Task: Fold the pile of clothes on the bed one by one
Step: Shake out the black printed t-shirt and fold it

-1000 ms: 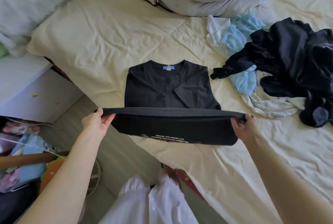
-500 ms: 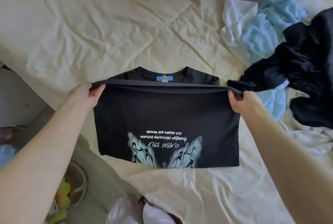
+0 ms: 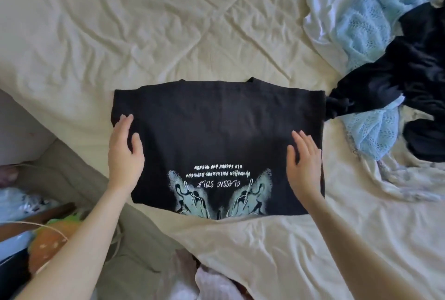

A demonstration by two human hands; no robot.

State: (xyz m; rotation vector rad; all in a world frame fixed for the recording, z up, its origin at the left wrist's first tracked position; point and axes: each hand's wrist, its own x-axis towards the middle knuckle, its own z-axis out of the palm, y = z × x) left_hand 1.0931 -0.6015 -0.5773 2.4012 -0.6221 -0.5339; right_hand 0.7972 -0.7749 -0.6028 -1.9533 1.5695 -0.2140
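Note:
A black T-shirt [image 3: 216, 131] lies folded in half on the cream bed sheet [image 3: 144, 34], its pale blue butterfly print and upside-down white lettering facing up near the front edge. My left hand [image 3: 125, 152] lies flat on the shirt's left edge, fingers apart. My right hand [image 3: 303, 162] rests flat on the shirt's right side, fingers spread. Neither hand grips the cloth. At the right lies the unfolded pile: dark navy clothes [image 3: 409, 87], a light blue knit [image 3: 361, 27] and a white garment [image 3: 322, 10].
The bed's corner ends at the lower left, where the floor [image 3: 72, 179] shows beside a white cabinet [image 3: 21, 131]. Colourful items, among them an orange toy [image 3: 53, 244], lie on the floor at the left. White-clad knees [image 3: 216, 285] show at the bottom.
Both hands carried the shirt's bottom hem up over the collar, laid it down and let go. They now rest flat on the folded shirt. The camera moved closer.

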